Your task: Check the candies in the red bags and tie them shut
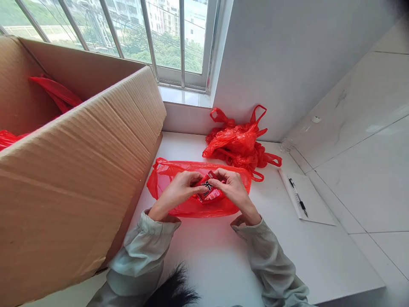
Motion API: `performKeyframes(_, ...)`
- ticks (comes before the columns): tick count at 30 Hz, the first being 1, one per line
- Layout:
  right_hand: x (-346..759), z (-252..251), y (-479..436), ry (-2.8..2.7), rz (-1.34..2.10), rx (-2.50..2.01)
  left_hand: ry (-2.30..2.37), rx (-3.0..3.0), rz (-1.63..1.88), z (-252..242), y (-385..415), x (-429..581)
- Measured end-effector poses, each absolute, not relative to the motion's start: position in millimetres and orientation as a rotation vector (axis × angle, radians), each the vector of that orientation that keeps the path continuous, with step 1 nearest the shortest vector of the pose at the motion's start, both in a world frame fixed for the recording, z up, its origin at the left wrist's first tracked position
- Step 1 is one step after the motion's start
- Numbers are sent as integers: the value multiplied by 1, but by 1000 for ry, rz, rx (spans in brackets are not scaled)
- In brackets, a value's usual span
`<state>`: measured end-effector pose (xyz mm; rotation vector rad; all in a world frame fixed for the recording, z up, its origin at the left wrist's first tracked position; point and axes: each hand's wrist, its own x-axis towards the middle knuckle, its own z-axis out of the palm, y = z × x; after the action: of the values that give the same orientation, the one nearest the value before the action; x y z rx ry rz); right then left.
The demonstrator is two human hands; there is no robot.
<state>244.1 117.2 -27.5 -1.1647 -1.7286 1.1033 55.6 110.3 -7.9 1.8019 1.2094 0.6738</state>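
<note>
A small red packet (pixel 208 187) with dark characters and a pale printed patch is held between my two hands. My left hand (pixel 183 186) pinches its left side, thumb on the front face. On the other side my right hand (pixel 232 187) grips the upper right part, its thumb also pressed on the front. Under both hands an opened red plastic bag (pixel 204 209) lies spread on the white table (pixel 211 243). Whether anything else lies inside the bag beneath the packet is hidden.
A tall cardboard box (pixel 96 170) with red plastic inside stands at the left. Behind the bag, crumpled red plastic bags (pixel 239 143) are heaped against the wall. At the right lies a notebook (pixel 315 198) with a pen (pixel 298 197), and a clear bottle (pixel 295 137) lies near the corner.
</note>
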Motion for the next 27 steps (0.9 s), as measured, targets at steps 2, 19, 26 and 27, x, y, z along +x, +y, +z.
performKeyframes(2, 246, -28, 119, -1708, 1098, -1180, 1177, 1799, 644, -8, 111, 55)
performKeyframes(19, 248, -26, 118, -1639, 1181, -1118, 1126, 1738, 641, -9, 111, 60)
performKeyframes(26, 244, -35, 122, -1684, 1179, -1096, 1232, 1729, 654, -10, 110, 60)
performKeyframes(27, 243, -37, 122, -1675, 1162, -1101, 1222, 1713, 651, -10, 110, 60)
